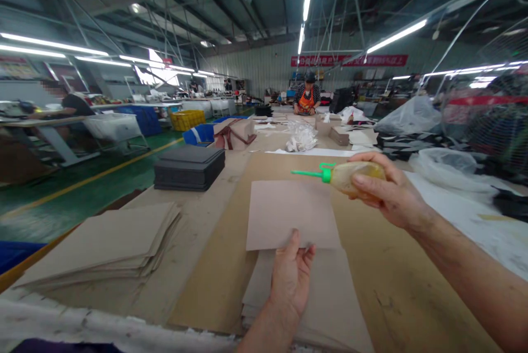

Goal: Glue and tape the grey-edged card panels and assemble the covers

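Observation:
In my right hand (377,182) is a squeeze bottle (355,177) of yellowish liquid, lying on its side in the air. Its long green nozzle (307,174) points left, above the far edge of a pinkish-beige sheet (291,210). My left hand (292,276) pinches that sheet at its near edge, thumb on top. Below the left hand lies a stack of similar beige sheets (330,298), partly covered by the hand and the held sheet. Under everything is a brown board (214,265) on the worktable.
At the left lies a pile of beige sheets (107,237); behind it stands a stack of dark grey pieces (190,169). Crumpled clear plastic (302,137) and white sheeting (454,221) lie farther off and right. A person in an orange apron (307,100) stands at the table's far end.

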{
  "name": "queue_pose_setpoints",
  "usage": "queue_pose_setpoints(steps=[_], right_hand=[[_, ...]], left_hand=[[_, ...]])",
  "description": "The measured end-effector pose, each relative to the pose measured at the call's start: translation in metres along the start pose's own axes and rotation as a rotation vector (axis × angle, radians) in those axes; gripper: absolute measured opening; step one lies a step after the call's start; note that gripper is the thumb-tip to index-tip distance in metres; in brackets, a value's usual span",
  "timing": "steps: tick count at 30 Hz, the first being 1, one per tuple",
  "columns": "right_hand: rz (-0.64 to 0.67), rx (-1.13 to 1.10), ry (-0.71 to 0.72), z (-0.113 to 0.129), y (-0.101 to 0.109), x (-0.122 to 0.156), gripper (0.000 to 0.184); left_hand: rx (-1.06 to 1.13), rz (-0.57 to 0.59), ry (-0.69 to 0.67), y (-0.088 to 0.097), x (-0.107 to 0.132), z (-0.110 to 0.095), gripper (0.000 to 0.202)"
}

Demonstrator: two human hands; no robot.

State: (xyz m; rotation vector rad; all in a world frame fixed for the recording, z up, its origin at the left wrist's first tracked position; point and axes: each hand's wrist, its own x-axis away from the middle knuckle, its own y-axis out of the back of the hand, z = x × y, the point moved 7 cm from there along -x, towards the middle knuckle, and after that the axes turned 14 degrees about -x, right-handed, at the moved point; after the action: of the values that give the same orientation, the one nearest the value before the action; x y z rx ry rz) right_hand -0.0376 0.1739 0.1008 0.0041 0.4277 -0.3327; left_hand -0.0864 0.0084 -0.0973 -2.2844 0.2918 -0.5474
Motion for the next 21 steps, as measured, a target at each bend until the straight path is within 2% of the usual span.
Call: queue_pose_setpoints(steps=[3,5,8,11,16,21], right_hand=[[0.066,0.090,-0.042,-0.022,-0.022,0.011,0.048],[0.159,0.220,-0.003,-0.031,-0.042,0.020,0.043],[0.330,0.430,0.213,-0.030,-0.073,0.032,0.035],[0.477,0.547,0.399,-0.028,-0.095,0.040,0.031],[0.633,0.677,0.489,-0.032,-0.112,0.044,0.025],[0.684,0.711,0.540,-0.031,-0.118,0.047,0.023]], left_hand=[[-0.027,0.034,-0.003,-0.003,0.002,0.002,0.021],[-0.043,0.066,-0.020,-0.006,0.003,0.001,0.026],[-0.061,0.101,-0.034,-0.009,0.004,0.001,0.028],[-0.069,0.133,-0.040,-0.010,0.003,0.003,0.027],[-0.044,0.179,-0.076,-0.012,0.003,0.005,0.023],[-0.038,0.172,-0.085,-0.012,0.003,0.006,0.015]])
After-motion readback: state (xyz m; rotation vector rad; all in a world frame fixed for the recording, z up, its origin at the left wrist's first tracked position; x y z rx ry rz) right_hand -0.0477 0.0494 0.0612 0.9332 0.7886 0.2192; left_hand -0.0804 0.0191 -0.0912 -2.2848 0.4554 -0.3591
